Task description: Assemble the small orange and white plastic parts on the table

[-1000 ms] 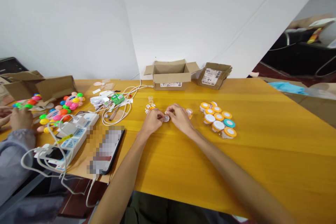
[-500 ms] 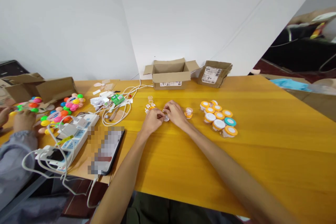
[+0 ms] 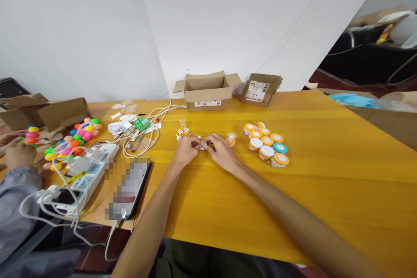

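Yellow table [image 3: 325,173] below; mid-frame, fingers of the left hand [image 3: 185,151] and right hand [image 3: 224,153] pinch a small clear piece [image 3: 203,146], partly hidden, details indistinct.

The head-worn camera looks forward and down across the table [image 3: 208,200] toward the wall [image 3: 228,21].

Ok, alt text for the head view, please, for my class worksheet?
A person's left hand and right hand hold a small clear object between them over a yellow-brown table. Small lidded tubs cluster to the right; an open cardboard box stands behind.
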A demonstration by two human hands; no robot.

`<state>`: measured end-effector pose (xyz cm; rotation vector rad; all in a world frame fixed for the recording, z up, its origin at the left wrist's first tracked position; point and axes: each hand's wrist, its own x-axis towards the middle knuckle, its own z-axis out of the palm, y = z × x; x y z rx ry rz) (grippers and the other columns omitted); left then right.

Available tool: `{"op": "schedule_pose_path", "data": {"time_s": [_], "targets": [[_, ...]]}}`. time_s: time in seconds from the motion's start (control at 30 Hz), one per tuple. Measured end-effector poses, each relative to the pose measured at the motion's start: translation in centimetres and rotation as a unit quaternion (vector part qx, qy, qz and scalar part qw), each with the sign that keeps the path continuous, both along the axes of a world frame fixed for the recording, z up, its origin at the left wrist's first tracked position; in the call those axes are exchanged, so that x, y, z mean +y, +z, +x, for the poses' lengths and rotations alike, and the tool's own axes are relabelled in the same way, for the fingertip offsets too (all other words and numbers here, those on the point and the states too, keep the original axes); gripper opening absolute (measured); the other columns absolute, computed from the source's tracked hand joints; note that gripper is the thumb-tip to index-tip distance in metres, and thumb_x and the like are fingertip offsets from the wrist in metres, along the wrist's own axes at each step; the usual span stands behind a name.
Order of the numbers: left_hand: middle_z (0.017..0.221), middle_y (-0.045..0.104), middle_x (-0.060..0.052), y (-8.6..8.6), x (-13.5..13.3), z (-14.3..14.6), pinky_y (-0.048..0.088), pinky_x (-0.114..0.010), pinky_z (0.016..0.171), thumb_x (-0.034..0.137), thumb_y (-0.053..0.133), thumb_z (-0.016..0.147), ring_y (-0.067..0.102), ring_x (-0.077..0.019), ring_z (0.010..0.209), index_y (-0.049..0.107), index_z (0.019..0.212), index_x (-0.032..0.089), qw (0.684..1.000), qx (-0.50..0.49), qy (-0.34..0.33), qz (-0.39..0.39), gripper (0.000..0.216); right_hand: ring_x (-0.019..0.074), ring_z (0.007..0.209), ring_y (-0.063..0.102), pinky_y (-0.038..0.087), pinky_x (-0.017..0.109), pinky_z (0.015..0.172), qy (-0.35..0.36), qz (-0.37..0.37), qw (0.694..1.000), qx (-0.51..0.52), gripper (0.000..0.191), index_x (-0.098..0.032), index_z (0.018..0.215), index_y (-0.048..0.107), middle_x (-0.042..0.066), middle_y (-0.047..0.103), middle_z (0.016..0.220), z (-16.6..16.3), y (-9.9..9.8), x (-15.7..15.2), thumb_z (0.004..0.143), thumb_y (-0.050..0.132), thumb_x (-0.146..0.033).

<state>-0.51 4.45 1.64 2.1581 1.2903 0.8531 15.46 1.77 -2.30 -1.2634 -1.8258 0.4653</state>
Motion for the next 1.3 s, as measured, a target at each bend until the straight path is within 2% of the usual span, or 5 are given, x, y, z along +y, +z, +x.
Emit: {"op": "schedule_pose_path", "data": {"time_s": [0.33, 0.77, 0.93, 1.07, 1.3], "targets": [[0.078, 0.075, -0.002, -0.4, 0.3, -0.2, 0.056, -0.026, 0.074, 0.002, 0.064, 0.073, 0.069, -0.0158, 0.080, 0.076, 0.066, 0.021, 0.999, -0.037, -0.003, -0.019, 0.023, 0.0202, 0.092, 0.060, 0.047, 0.034, 0.086, 0.007, -0.004, 1.000, -0.008, 0.015, -0.023, 0.093, 0.064, 0.004, 0.064, 0.095, -0.1, 0.3, -0.1, 0.087, 0.058, -0.011], [0.079, 0.077, -0.003, -0.7, 1.1, -0.9, 0.057, -0.026, 0.074, 0.015, 0.069, 0.077, 0.070, -0.0158, 0.076, 0.077, 0.071, 0.020, 0.992, -0.101, -0.017, -0.066, 0.011, 0.0199, 0.094, 0.059, 0.046, 0.034, 0.087, 0.014, -0.003, 1.000, -0.004, 0.013, -0.023, 0.092, 0.064, 0.004, 0.064, 0.096, 0.0, 0.3, -0.2, 0.089, 0.056, -0.013], [0.080, 0.076, -0.002, -0.9, 1.2, -0.9, 0.057, -0.027, 0.074, 0.015, 0.067, 0.078, 0.068, -0.0149, 0.076, 0.075, 0.073, 0.020, 0.992, -0.120, 0.013, -0.030, 0.011, 0.0201, 0.095, 0.059, 0.046, 0.034, 0.088, 0.008, -0.005, 1.000, -0.008, 0.013, -0.022, 0.092, 0.065, 0.004, 0.063, 0.097, -0.1, 0.2, -0.1, 0.089, 0.057, -0.013], [0.087, 0.073, -0.004, -1.1, 1.0, -0.7, 0.056, -0.028, 0.076, 0.009, 0.065, 0.078, 0.067, -0.0160, 0.082, 0.074, 0.072, 0.020, 0.997, -0.069, 0.038, 0.028, 0.016, 0.0200, 0.096, 0.060, 0.046, 0.034, 0.089, 0.012, -0.003, 1.000, -0.008, 0.015, -0.023, 0.093, 0.065, 0.004, 0.064, 0.098, -0.1, 0.2, -0.1, 0.089, 0.057, -0.011], [0.088, 0.070, -0.003, -1.4, 1.0, -0.7, 0.054, -0.030, 0.080, 0.005, 0.063, 0.079, 0.065, -0.0161, 0.085, 0.073, 0.076, 0.021, 0.998, -0.032, 0.028, 0.050, 0.019, 0.0194, 0.095, 0.060, 0.047, 0.033, 0.089, 0.013, -0.003, 1.000, -0.011, 0.017, -0.023, 0.092, 0.064, 0.004, 0.063, 0.097, -0.1, 0.3, -0.2, 0.088, 0.055, -0.009]]}}
